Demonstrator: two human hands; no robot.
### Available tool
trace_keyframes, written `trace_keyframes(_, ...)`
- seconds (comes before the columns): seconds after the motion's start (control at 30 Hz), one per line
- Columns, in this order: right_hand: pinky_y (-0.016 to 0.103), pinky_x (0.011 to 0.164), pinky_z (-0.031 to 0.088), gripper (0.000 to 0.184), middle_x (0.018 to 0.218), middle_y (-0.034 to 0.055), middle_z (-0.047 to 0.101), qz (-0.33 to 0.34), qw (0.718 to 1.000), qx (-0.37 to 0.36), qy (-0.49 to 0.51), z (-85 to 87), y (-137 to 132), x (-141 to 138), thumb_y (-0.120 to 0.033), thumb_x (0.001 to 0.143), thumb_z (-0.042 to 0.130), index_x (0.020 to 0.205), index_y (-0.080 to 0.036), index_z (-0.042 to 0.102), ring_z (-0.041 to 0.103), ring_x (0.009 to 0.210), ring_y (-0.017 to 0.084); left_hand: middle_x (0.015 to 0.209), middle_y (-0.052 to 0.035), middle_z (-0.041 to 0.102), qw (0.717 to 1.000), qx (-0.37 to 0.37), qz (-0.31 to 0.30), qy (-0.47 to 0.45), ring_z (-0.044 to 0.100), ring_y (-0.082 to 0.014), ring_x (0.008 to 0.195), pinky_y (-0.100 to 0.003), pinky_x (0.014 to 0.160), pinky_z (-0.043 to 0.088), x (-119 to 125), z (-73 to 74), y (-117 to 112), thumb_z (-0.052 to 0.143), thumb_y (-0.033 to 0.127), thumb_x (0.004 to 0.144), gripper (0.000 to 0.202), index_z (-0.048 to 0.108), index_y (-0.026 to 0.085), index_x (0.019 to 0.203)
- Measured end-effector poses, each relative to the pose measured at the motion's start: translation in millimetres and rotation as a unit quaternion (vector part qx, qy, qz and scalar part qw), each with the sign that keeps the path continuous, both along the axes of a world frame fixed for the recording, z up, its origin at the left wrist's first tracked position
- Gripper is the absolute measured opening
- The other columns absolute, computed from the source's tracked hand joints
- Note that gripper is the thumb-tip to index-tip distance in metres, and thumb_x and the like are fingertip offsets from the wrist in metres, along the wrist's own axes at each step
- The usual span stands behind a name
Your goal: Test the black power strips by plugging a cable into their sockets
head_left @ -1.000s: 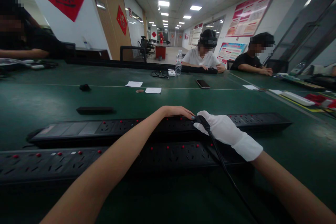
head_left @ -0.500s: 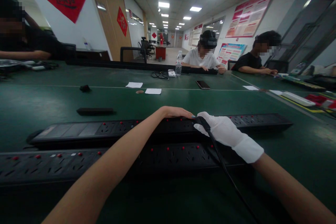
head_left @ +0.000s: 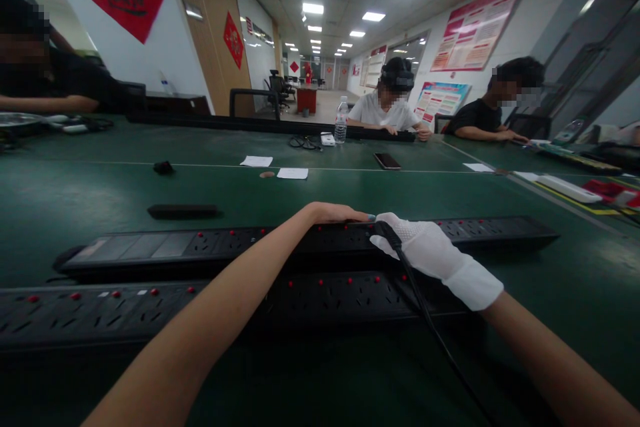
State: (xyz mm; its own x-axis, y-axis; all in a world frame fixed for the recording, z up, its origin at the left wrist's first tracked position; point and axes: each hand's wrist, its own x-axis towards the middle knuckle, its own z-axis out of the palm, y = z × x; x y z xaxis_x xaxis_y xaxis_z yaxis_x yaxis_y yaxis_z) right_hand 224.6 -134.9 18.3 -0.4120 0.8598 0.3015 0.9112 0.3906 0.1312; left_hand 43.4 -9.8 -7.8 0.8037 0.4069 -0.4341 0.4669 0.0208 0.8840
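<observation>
My left hand is bare and lies along the far edge of the rear power strip, its visible fingers stretched to the right; the thumb does not show. Its fingertips come close to my right hand, which wears a white glove. That hand is closed around a black plug, held against the top of the rear strip. Whether the prongs sit in a socket is hidden. The plug's black cord runs down toward me, over a second power strip with red buttons in front.
Beyond the strips lie a black bar, a small black piece, paper slips and a phone. A water bottle stands farther back. Several people sit around the green table.
My left fingertips have slid very slightly to the right, toward the plug. My right hand keeps the plug at the same place. The person at far right has shifted a little.
</observation>
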Motion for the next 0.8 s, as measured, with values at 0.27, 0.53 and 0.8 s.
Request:
trace_keyframes(0.27, 0.026, 0.063, 0.040, 0.041, 0.086, 0.0046, 0.065, 0.006, 1.000, 0.000, 0.016, 0.8, -0.8, -0.8, -0.049, 0.084, 0.036, 0.115, -0.024, 0.046, 0.060, 0.071, 0.017, 0.102, -0.0047, 0.065, 1.000, -0.019, -0.010, -0.020, 0.056, -0.0208, 0.098, -0.031, 0.087, 0.038, 0.0, -2.5, 1.9, 0.055, 0.055, 0.070, 0.048, 0.062, 0.020, 0.101)
trace_keyframes(0.53, 0.025, 0.060, 0.039, 0.039, 0.082, 0.0033, 0.063, 0.001, 1.000, -0.013, 0.009, 1.2, -0.9, -0.3, -0.051, 0.085, 0.033, 0.109, -0.024, 0.047, 0.059, 0.069, 0.016, 0.096, -0.0029, 0.066, 0.999, 0.001, -0.022, -0.027, 0.057, -0.0189, 0.094, -0.031, 0.087, 0.038, 0.0, -2.7, 2.1, 0.055, 0.052, 0.071, 0.042, 0.062, 0.020, 0.098)
trace_keyframes(0.8, 0.024, 0.060, 0.038, 0.038, 0.080, 0.0027, 0.063, 0.000, 1.000, -0.013, 0.018, 1.8, -1.5, -1.1, -0.051, 0.085, 0.034, 0.108, -0.024, 0.047, 0.059, 0.069, 0.016, 0.093, -0.0032, 0.066, 0.999, -0.017, -0.028, -0.017, 0.058, -0.0181, 0.091, -0.032, 0.086, 0.039, 0.4, -3.1, 3.6, 0.054, 0.046, 0.071, 0.038, 0.063, 0.019, 0.096)
